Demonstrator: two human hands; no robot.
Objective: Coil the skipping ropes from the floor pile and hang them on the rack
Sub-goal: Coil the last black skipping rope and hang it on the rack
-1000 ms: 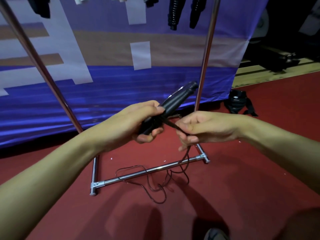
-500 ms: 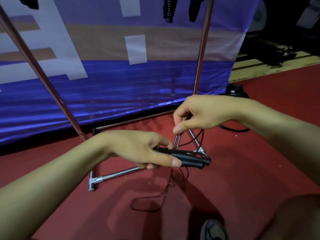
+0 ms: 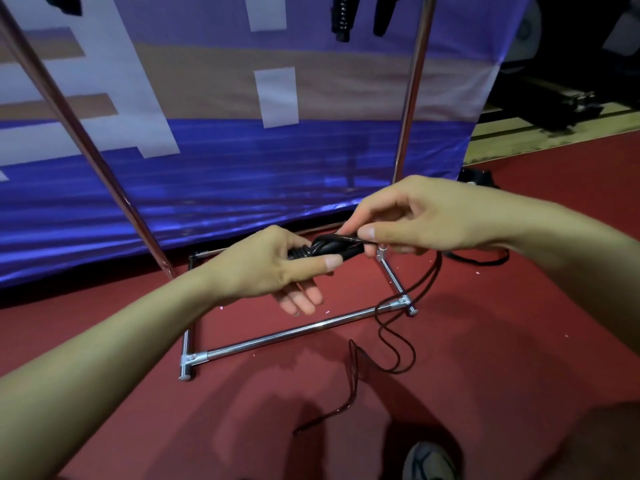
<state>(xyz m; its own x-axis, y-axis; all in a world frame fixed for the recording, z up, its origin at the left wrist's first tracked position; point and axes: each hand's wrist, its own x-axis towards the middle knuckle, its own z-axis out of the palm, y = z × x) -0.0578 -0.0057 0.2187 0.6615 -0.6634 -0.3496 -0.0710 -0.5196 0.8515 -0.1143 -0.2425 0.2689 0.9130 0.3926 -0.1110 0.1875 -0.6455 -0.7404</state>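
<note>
L hand: palm up-ish, thumb laid over the black handles, curled fingers under them. Firm grip, handles lying roughly level, pointing right.
R hand: thumb + forefinger pinching the thin cord right at the handles' top end, other fingers loosely bent. Touching the bundle, hands nearly meeting.
Handles: two black grips bunched together w/ a few cord turns round them, held above the rack's base, mid-frame.
Cord: dark, thin. Drops from under the R hand, crosses the base's front-right corner, loops on the red floor, then trails toward the camera, ending near the shoe. Most of it loose, not coiled.
Rack base: chrome tube frame on the floor, front bar running left-low to right-high, side bars going back toward the banner.
Rack uprights: left pole slants across the left of frame; right pole goes up behind the R hand.
Top edge: black handles of other ropes hanging, only lower ends in view.
Backdrop: blue/purple banner w/ white and tan blocks, right behind the rack.
Far right: another dark rope or strap on the floor past the R wrist, partly hidden; can't tell what it is exactly.
Bottom right: a knee, blurry, beside the shoe.
</note>
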